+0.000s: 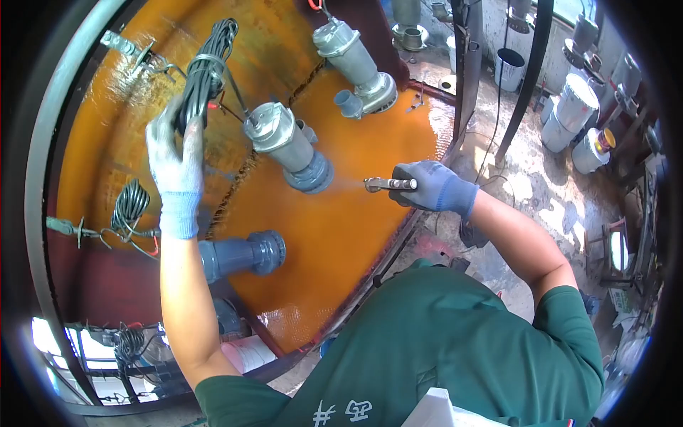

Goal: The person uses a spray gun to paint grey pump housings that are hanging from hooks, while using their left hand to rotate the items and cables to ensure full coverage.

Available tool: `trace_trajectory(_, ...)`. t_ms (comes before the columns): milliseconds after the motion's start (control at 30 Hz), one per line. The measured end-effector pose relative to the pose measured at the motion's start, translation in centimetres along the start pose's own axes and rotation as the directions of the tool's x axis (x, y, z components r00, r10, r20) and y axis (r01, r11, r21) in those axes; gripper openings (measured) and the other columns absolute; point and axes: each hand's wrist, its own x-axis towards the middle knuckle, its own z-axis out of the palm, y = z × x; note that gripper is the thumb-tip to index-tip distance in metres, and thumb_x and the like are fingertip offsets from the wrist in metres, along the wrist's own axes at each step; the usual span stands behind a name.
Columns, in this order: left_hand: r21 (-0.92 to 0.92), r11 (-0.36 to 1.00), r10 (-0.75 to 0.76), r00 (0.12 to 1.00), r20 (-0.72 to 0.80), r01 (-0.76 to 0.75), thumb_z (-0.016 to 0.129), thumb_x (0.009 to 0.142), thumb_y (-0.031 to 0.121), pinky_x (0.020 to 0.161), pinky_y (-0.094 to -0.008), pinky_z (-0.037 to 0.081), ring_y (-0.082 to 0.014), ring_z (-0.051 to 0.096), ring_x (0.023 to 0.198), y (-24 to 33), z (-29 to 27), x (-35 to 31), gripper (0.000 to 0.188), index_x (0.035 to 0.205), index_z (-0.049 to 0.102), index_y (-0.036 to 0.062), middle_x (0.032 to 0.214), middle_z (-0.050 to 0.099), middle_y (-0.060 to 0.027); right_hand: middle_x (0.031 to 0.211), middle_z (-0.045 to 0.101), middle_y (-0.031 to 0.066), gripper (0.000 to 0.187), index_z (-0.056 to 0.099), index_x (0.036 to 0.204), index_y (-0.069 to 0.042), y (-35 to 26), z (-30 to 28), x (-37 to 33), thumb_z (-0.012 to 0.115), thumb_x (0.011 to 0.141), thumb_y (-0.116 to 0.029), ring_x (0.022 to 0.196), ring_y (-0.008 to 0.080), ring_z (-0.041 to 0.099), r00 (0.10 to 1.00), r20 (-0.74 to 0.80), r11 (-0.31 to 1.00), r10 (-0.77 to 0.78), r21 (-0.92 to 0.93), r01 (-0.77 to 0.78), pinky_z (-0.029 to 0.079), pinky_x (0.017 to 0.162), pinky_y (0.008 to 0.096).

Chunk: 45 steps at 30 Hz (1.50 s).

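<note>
My gloved left hand is closed around a bundled coil of black cable, holding it up at the upper left. Beside the coil hangs a submersible pump, tilted, its upper body silver and its lower end blue-grey. In my gloved right hand is a spray gun, its nozzle toward the pump's lower end. A faint mist shows between nozzle and pump, which stand apart. My fingers on the gun's handle are mostly hidden.
Another silver pump hangs farther back; a blue-grey pump hangs near my left forearm. Behind them is an orange-stained, wet basin. A curved metal rail runs along the left. Buckets and pump parts stand on the floor at right.
</note>
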Motion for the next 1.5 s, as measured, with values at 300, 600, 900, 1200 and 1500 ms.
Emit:
trace_trajectory(300, 0.121, 0.976, -0.171, 0.982, -0.084, 0.18, 0.059, 0.107, 0.028, 0.104, -0.0422, 0.046, -0.0311, 0.059, 0.117, -5.4, -1.7, -1.8, 0.042, 0.137, 0.064, -0.0007, 0.128, 0.06, -0.0195, 0.088, 0.072, 0.0178, 0.028, 0.066, 0.099, -0.008, 2.7, 0.5, 0.9, 0.072, 0.095, -0.035, 0.086, 0.0402, 0.071, 0.999, -0.02, 0.994, -0.03, -0.11, 0.028, 0.054, 0.076, 0.0492)
trace_trajectory(600, 0.207, 0.926, -0.285, 0.945, -0.163, 0.315, 0.056, 0.108, 0.038, 0.105, -0.0442, 0.046, -0.0345, 0.061, 0.117, -11.6, -2.2, -1.6, 0.047, 0.134, 0.067, 0.0002, 0.127, 0.063, -0.0242, 0.086, 0.07, 0.0208, 0.032, 0.063, 0.1, -0.008, 1.7, 0.5, 2.5, 0.07, 0.095, -0.039, 0.084, 0.0429, 0.069, 0.994, 0.108, 0.997, -0.033, -0.062, 0.04, 0.053, 0.077, 0.0537)
trace_trajectory(900, 0.288, 0.955, -0.017, 0.984, -0.18, 0.069, 0.062, 0.103, 0.029, 0.106, -0.0484, 0.048, -0.0406, 0.062, 0.121, -7.4, 0.1, 2.9, 0.041, 0.129, 0.071, -0.001, 0.13, 0.067, -0.0272, 0.085, 0.069, 0.0179, 0.03, 0.061, 0.099, -0.009, 2.9, 3.8, -0.3, 0.071, 0.095, -0.037, 0.084, 0.0418, 0.069, 0.985, -0.171, 0.997, -0.03, 0.062, 0.041, 0.054, 0.075, 0.0524)
trace_trajectory(1200, 0.191, 0.903, 0.39, 0.921, 0.011, -0.385, 0.064, 0.101, 0.026, 0.112, -0.0513, 0.043, -0.0421, 0.056, 0.129, 3.5, 7.3, 9.7, 0.047, 0.141, 0.062, 0.0017, 0.139, 0.061, -0.0245, 0.087, 0.074, 0.0164, 0.032, 0.068, 0.103, -0.007, 5.8, 3.4, -2.2, 0.07, 0.095, -0.037, 0.088, 0.037, 0.073, 0.921, -0.071, 0.852, 0.383, 0.412, -0.323, 0.056, 0.081, 0.0459)
trace_trajectory(1500, 0.061, 0.985, 0.149, 0.975, 0.166, -0.161, 0.063, 0.103, 0.03, 0.102, -0.0466, 0.048, -0.0356, 0.061, 0.117, 4.2, 11.1, 11.0, 0.046, 0.14, 0.064, 0.0029, 0.125, 0.068, -0.0205, 0.086, 0.075, 0.0137, 0.029, 0.066, 0.101, -0.004, 7.8, 3.3, -3.9, 0.07, 0.095, -0.032, 0.082, 0.0288, 0.075, 0.904, -0.201, 0.816, 0.377, 0.533, -0.222, 0.057, 0.077, 0.0396)
